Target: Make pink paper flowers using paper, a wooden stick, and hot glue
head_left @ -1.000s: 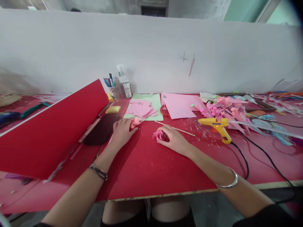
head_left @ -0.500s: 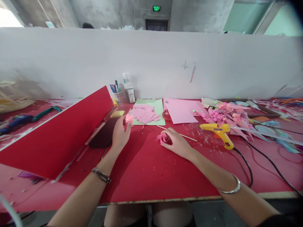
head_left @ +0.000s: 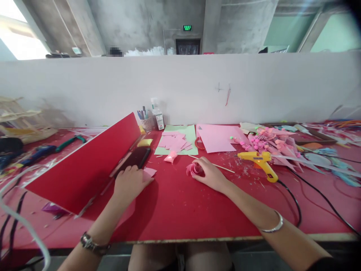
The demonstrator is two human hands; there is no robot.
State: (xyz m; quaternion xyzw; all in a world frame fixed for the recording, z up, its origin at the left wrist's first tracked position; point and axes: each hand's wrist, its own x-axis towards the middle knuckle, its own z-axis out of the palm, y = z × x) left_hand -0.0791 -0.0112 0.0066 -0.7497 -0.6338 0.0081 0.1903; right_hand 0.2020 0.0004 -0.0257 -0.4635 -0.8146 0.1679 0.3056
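My right hand [head_left: 211, 175] rests low over the tabletop, thumb and fingers closed round a rolled pink paper rose [head_left: 193, 170]. My left hand [head_left: 130, 185] is at the left beside a dark phone [head_left: 138, 157], closed on a piece of pink paper [head_left: 149, 172] whose corner shows past the thumb; most of it is hidden under the hand. A small, puffy pink packet [head_left: 170, 157] lies between the hands, in front of a pile of pink paper pieces [head_left: 175, 142] on a green sheet [head_left: 191, 131]. A thin wooden stick [head_left: 225, 168] lies behind my right hand.
A red board [head_left: 93, 165] leans at the left. A yellow glue gun [head_left: 262, 163] with its cord stands right, near a heap of pink paper cones with pompoms [head_left: 270, 139]. Pink sheets [head_left: 217, 137], a pen cup [head_left: 146, 123] and a bottle [head_left: 158, 118] are at the back.
My left hand has let go of the small pink packet and moved back toward me, left, onto pink paper. My right hand stays on the paper rose. The view has tilted up slightly.
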